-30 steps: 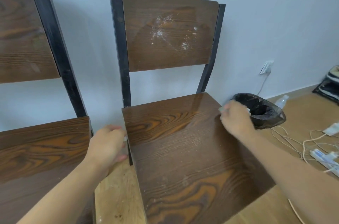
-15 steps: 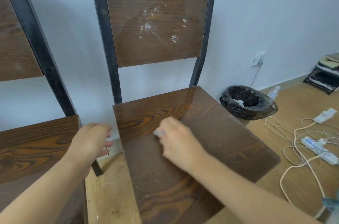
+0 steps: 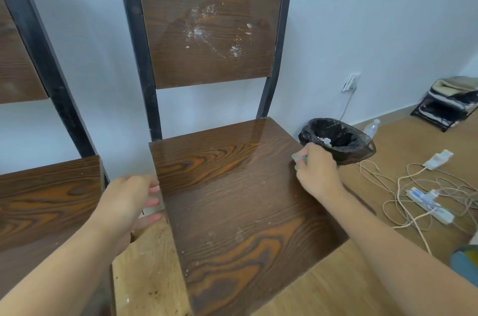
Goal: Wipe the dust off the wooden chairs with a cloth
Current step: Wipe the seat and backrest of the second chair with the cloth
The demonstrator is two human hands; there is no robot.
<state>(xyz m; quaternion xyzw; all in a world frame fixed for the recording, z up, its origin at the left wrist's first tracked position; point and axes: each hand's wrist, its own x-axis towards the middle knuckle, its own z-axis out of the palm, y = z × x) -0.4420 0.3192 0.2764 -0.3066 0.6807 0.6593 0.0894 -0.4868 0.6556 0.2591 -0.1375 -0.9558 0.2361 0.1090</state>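
Observation:
A dark wooden chair [image 3: 232, 199] with a black metal frame stands against the wall in the middle of the view. White dust specks [image 3: 199, 30] mark its backrest, and faint specks lie on the seat's front. My right hand [image 3: 318, 173] rests at the seat's right edge, closed on a small pale green cloth [image 3: 300, 158] of which only a corner shows. My left hand [image 3: 129, 201] hovers beside the seat's left edge with loosely curled fingers, holding nothing. A second wooden chair [image 3: 46, 201] stands at the left, partly out of view.
A black-lined waste bin [image 3: 336, 142] with white scraps inside sits on the floor just right of the chair. A plastic bottle [image 3: 371, 128], a power strip [image 3: 429, 205] with tangled white cables and a wall socket [image 3: 352, 81] lie further right.
My right hand with the cloth swept from the seat's right edge to its middle and back to the right edge. My left hand stayed by the seat's left edge.

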